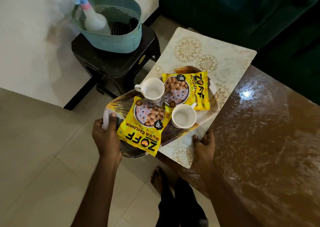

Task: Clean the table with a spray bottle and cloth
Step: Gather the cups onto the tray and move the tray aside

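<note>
A white spray bottle (pixel 96 21) with a pink and blue trigger stands in a teal basket (pixel 121 41) at the upper left. The glossy brown table (pixel 259 131) fills the right side. At its left end lies a white placemat (pixel 207 53) with gold patterns. A patterned tray (pixel 174 135) sits partly on the mat and juts out over the floor. My left hand (pixel 105 136) grips the tray's near handle. My right hand (pixel 204 143) curls its fingers at the tray's near rim, over the mat. No cloth is in view.
On the tray stand two empty white cups (pixel 152 89) (pixel 183 116) and two yellow snack packets (pixel 143 131) (pixel 188 90). The basket rests on a black plastic stool (pixel 112 62) by the wall. A dark green sofa (pixel 242 10) stands behind the table. My bare foot (pixel 157 180) is on the tiled floor.
</note>
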